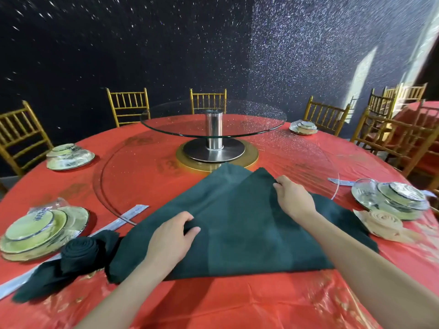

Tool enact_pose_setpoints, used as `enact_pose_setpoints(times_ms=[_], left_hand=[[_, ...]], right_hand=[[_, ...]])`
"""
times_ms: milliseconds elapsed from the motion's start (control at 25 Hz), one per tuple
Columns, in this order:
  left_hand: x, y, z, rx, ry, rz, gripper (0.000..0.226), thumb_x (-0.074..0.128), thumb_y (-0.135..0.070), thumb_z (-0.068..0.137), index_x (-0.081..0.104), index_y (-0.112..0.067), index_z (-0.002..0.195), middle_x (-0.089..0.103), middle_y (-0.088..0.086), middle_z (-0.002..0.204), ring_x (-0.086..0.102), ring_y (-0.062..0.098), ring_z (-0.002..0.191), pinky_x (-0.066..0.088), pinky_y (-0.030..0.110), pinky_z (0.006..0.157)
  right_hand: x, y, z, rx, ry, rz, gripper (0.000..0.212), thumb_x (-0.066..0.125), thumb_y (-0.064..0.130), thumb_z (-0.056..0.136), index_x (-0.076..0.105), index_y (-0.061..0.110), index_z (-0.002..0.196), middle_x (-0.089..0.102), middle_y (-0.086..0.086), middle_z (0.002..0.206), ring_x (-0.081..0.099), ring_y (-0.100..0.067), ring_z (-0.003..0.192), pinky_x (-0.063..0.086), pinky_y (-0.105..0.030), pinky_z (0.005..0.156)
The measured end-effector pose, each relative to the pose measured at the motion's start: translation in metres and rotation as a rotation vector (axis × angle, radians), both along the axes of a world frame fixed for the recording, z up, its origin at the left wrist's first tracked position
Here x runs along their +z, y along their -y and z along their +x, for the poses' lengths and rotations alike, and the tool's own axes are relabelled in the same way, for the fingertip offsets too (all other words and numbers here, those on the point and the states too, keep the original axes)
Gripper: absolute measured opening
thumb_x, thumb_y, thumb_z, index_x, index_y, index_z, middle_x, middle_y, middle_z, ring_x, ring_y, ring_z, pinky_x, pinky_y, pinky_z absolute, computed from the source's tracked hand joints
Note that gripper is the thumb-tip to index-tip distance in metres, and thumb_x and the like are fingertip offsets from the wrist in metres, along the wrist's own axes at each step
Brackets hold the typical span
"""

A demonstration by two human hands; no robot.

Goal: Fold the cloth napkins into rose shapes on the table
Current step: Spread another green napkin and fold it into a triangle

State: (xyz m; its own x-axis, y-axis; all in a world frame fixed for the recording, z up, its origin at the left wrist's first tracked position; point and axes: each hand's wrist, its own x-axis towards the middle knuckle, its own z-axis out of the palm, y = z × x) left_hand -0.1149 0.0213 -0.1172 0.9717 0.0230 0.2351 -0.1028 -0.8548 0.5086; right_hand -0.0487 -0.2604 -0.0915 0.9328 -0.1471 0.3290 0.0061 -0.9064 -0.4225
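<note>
A dark green cloth napkin [232, 217] lies on the red tablecloth [225, 305] before me, folded over into a rough triangle with its point toward the table's centre. My left hand [172, 238] pinches a fold of the napkin near its middle. My right hand [293, 198] grips the upper right edge of the folded layer. A finished black napkin rose [80, 251] sits at the napkin's left corner. A finished beige napkin rose [384, 224] lies at the right.
Wrapped plate-and-bowl settings stand at near left [42, 231], far left [69, 156], near right [392, 195] and far right [304, 127]. A glass turntable [166, 122] on a steel post occupies the centre. Wrapped chopsticks [130, 214] lie left. Gold chairs [128, 103] ring the table.
</note>
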Motion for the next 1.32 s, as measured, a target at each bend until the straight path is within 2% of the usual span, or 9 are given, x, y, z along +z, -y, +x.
enact_pose_setpoints(times_ms=[200,280,400,520,600,720,880,1000,1320], left_hand=[[0.000,-0.007,0.043,0.027,0.056,-0.003,0.033,0.059,-0.034,0.090,0.053,-0.024,0.120,0.059,-0.008,0.113,0.056,0.017,0.107,0.042,0.030,0.083],[-0.005,-0.008,0.055,-0.028,0.102,0.129,0.052,0.049,-0.053,0.086,0.049,-0.025,0.129,0.055,-0.005,0.126,0.052,0.022,0.115,0.041,0.033,0.093],[-0.010,-0.001,0.061,-0.145,-0.079,0.409,0.094,0.007,-0.079,0.065,0.021,-0.036,0.147,0.017,-0.005,0.157,0.016,0.028,0.143,0.017,0.044,0.115],[-0.012,0.003,0.073,-0.160,-0.276,0.493,0.113,-0.007,-0.094,0.048,0.007,-0.042,0.148,-0.005,-0.003,0.160,-0.008,0.029,0.145,0.001,0.053,0.115],[-0.014,0.003,0.085,-0.131,-0.324,0.502,0.108,-0.007,-0.089,0.050,0.005,-0.044,0.147,-0.005,-0.002,0.160,-0.009,0.029,0.145,0.000,0.055,0.114],[-0.017,0.002,0.097,-0.095,-0.354,0.512,0.079,0.017,-0.082,0.078,0.004,-0.045,0.147,-0.005,-0.003,0.159,-0.009,0.027,0.146,-0.001,0.055,0.114],[-0.020,-0.001,0.108,-0.087,-0.345,0.526,0.074,0.020,-0.078,0.082,0.003,-0.045,0.147,-0.005,-0.003,0.159,-0.008,0.027,0.146,-0.001,0.056,0.114],[-0.020,-0.002,0.111,-0.075,-0.343,0.523,0.074,0.020,-0.078,0.083,0.002,-0.045,0.147,-0.005,-0.003,0.159,-0.008,0.028,0.146,-0.001,0.056,0.114],[-0.019,-0.002,0.116,-0.062,-0.354,0.516,0.072,0.016,-0.075,0.085,-0.002,-0.044,0.147,-0.009,-0.003,0.159,-0.011,0.026,0.145,-0.004,0.054,0.115]], right_hand=[[-0.008,-0.008,0.066,-0.017,-0.026,-0.004,0.025,0.032,0.026,0.100,0.049,0.011,0.109,0.066,-0.017,0.097,0.058,-0.039,0.088,0.038,-0.036,0.065],[-0.012,-0.013,0.090,-0.024,-0.016,0.003,0.024,0.032,0.025,0.100,0.049,0.010,0.108,0.066,-0.018,0.096,0.058,-0.040,0.088,0.037,-0.037,0.066],[-0.018,-0.023,0.121,-0.024,-0.028,-0.030,0.021,0.031,0.024,0.100,0.047,0.011,0.105,0.066,-0.017,0.097,0.058,-0.039,0.090,0.033,-0.036,0.067],[-0.021,-0.030,0.143,-0.016,-0.053,-0.060,0.022,0.031,0.025,0.100,0.048,0.012,0.108,0.066,-0.016,0.101,0.058,-0.038,0.096,0.031,-0.037,0.071],[-0.019,-0.035,0.153,-0.019,-0.094,-0.088,0.026,0.034,0.031,0.100,0.047,0.014,0.113,0.065,-0.014,0.108,0.056,-0.035,0.103,0.033,-0.038,0.078],[-0.019,-0.043,0.145,-0.034,-0.200,-0.186,0.055,0.038,0.055,0.093,0.037,0.018,0.134,0.051,-0.010,0.129,0.046,-0.032,0.120,0.033,-0.043,0.097],[-0.037,-0.058,0.100,0.157,-0.347,-0.293,0.077,0.028,0.077,0.082,0.021,0.034,0.146,0.020,-0.011,0.153,0.016,-0.031,0.141,0.012,-0.046,0.114],[-0.046,-0.061,0.090,0.214,-0.446,-0.316,0.081,0.023,0.082,0.077,0.010,0.043,0.147,0.001,-0.009,0.158,-0.004,-0.028,0.145,0.000,-0.046,0.117],[-0.051,-0.064,0.102,0.220,-0.419,-0.337,0.080,0.018,0.083,0.077,0.006,0.045,0.146,-0.002,-0.005,0.159,-0.008,-0.025,0.145,-0.003,-0.044,0.117]])
